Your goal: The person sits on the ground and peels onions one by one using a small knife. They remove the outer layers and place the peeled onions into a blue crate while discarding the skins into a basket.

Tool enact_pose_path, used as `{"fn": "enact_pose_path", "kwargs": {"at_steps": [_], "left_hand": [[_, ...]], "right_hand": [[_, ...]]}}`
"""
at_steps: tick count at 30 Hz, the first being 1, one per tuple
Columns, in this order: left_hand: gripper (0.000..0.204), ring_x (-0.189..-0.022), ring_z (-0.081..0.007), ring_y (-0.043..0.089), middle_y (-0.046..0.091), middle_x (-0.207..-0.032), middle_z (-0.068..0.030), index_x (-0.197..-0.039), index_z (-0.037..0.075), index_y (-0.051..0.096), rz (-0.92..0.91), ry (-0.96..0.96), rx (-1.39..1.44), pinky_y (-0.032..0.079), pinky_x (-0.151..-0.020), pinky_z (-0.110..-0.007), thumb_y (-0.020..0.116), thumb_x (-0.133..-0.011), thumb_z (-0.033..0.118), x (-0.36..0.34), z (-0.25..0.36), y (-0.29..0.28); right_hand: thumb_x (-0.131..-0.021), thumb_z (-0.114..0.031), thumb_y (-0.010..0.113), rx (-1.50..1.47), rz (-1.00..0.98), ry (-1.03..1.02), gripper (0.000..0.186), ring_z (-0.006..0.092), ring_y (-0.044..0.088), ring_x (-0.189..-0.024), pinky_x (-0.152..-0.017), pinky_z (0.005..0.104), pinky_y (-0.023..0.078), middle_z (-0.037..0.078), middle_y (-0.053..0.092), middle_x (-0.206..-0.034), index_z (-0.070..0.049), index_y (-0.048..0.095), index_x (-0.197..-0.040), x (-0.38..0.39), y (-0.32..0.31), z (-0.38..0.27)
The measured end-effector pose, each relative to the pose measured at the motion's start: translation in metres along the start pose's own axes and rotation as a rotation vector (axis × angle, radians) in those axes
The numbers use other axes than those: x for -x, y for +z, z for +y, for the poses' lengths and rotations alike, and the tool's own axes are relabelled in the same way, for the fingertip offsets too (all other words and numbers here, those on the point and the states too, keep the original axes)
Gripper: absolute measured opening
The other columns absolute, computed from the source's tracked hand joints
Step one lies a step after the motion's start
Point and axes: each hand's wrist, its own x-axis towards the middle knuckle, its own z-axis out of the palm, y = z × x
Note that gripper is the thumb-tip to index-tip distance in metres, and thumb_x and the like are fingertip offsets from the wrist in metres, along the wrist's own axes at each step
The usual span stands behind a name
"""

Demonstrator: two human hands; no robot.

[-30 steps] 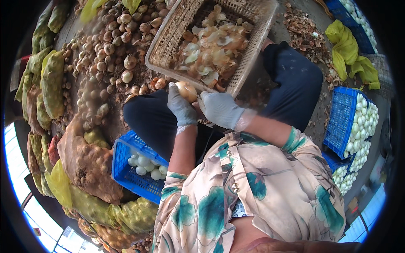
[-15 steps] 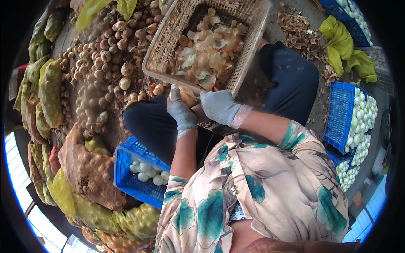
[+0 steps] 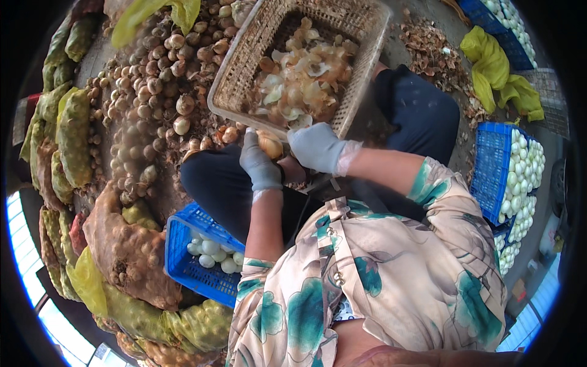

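Grey-gloved, your left hand (image 3: 259,162) has that round golden-brown onion (image 3: 270,144) gripped just beside the grubby off-white plastic lattice crate (image 3: 361,82) of papery tan skins (image 3: 307,81), probably to contain the mess, and I can't tell if your curled, grey-gloved right hand (image 3: 317,147) holds anything.

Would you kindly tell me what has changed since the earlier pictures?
The grey-gloved right hand has moved slightly forward and now hides more of the grimy pale plastic crate. The grey-gloved left hand still holds the round golden-brown onion; the peeled white onions in the blue crate look unchanged.
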Motion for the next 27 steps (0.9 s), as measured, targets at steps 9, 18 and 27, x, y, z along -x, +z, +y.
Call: {"fn": "enact_pose_path", "kwargs": {"at_steps": [9,18,27], "left_hand": [[0.041,-0.093,-0.0274,0.070,0.067,-0.108,-0.0122,-0.120,0.001,0.059,-0.036,-0.051,-0.031,0.061,-0.082,-0.045,0.064,-0.100,0.036,-0.006,0.000,-0.009],[0.043,-0.097,-0.0298,0.069,0.067,-0.111,-0.0094,-0.124,0.008,0.058,-0.106,-0.167,-0.065,0.059,-0.082,-0.050,0.061,-0.100,0.044,0.001,0.015,-0.012],[0.045,-0.102,-0.0313,0.068,0.067,-0.116,-0.0125,-0.127,0.006,0.057,-0.282,-0.252,0.005,0.058,-0.089,-0.048,0.057,-0.100,0.042,0.029,0.011,-0.011]], "right_hand": [[-0.090,-0.038,0.068,-0.195,-0.357,-0.025,0.040,0.0371,0.075,-0.091,-0.078,0.0472,0.058,0.022,0.075,-0.091,0.001,0.076,-0.097,-0.017,-0.024,0.011],[-0.103,-0.044,0.058,-0.753,-0.498,0.156,0.046,0.0186,0.064,-0.061,-0.064,0.0328,0.052,0.009,0.067,-0.067,-0.001,0.069,-0.093,-0.013,-0.036,0.060],[-0.095,-0.054,0.066,-1.062,-0.076,0.128,0.051,0.0194,0.068,-0.066,-0.065,0.0349,0.053,0.012,0.070,-0.076,-0.004,0.073,-0.103,-0.015,-0.005,0.019]]}}
